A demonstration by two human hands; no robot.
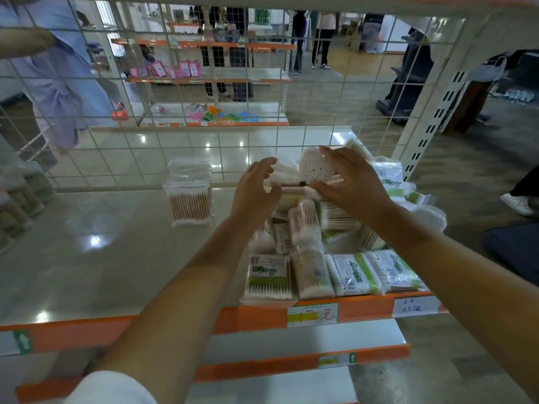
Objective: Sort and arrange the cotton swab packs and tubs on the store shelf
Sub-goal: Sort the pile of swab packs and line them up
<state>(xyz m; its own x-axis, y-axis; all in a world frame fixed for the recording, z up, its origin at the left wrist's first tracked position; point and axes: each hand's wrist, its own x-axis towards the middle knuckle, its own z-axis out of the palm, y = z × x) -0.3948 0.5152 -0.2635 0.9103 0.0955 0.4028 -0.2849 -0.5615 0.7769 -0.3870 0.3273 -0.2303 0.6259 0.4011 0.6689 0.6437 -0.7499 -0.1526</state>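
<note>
At a store shelf (pixel 87 258) with an orange lip and wire-grid back, I reach into the heap of cotton swab packs (pixel 309 246) piled at its right end, one tidy stack (pixel 190 193) standing apart to the left. My left hand (pixel 256 191) hovers with fingers loosely spread, holding nothing. My right hand (pixel 350 185) lies flat-fingered across a pack; these light, slippery, crinkly film packs look best gripped by their long edges.
</note>
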